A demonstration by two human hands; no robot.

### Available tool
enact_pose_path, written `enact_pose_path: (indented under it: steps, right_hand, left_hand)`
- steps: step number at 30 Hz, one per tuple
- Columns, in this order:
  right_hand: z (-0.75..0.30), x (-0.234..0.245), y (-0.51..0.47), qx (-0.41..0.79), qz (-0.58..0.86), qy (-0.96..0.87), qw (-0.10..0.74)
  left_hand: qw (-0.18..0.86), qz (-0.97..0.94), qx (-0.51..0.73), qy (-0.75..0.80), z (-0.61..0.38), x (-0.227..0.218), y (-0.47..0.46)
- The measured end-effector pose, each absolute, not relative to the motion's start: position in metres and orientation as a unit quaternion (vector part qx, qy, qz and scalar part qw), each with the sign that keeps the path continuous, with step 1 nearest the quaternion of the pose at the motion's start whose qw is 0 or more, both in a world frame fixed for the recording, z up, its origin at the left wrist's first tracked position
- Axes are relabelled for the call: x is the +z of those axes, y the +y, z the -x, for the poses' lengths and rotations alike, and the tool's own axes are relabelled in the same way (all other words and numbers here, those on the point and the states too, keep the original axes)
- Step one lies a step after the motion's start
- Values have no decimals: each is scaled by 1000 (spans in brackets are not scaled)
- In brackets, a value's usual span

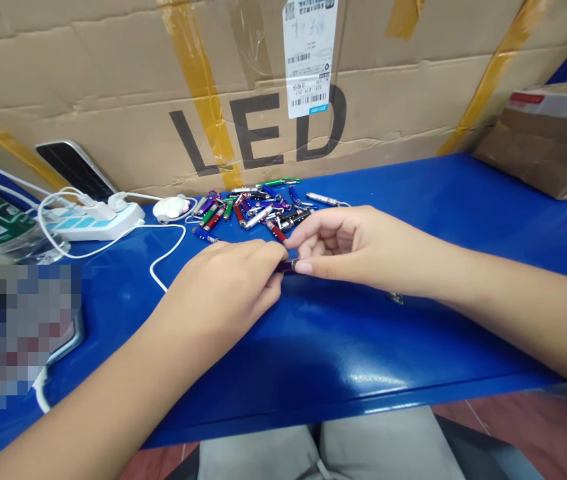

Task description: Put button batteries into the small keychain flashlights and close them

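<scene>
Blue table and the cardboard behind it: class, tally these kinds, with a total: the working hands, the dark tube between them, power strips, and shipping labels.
Hands (left hand, right hand): 2
Dark tube between them: 1
Power strip: 1
Shipping label: 1
Total: 5
Left out: the heap of small coloured tubes, which overlap too much to count.
</scene>
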State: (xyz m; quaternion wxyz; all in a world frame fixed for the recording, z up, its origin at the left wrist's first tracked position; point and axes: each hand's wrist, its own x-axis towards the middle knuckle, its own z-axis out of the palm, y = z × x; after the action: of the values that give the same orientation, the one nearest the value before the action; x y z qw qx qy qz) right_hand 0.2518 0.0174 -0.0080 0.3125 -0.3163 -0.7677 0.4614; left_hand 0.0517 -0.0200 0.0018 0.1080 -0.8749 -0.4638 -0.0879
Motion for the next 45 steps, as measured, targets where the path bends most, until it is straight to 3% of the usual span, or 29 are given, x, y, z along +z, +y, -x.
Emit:
enact_pose_path:
  steps: [4,8,12,18,23,31,45]
  right_hand:
    - [-252,-5,14,413,332,-783,325]
    - [-257,2,13,263,363,-832,328]
    - [-259,0,17,136,290,-906,278]
    - [-242,-20,10,74,195,-960,185]
    - [-234,-27,0,58,174,-974,132]
    - [-249,-22,16,58,210,-955,203]
    - [-238,-30,20,89,204,-951,216]
  left_hand:
    - [101,874,-87,-467,-52,2,-20]
    - [80,869,-114,-475,-40,7,-15]
    - [70,836,-190,-510,-24,15,-7]
    - [19,817,-226,-530,-25,16,-4]
    - [-2,824,-222,-521,-30,10,-3]
    - [-19,835,-218,-505,-34,12,-7]
    - [-28,849,-203,-487,-34,9,-8]
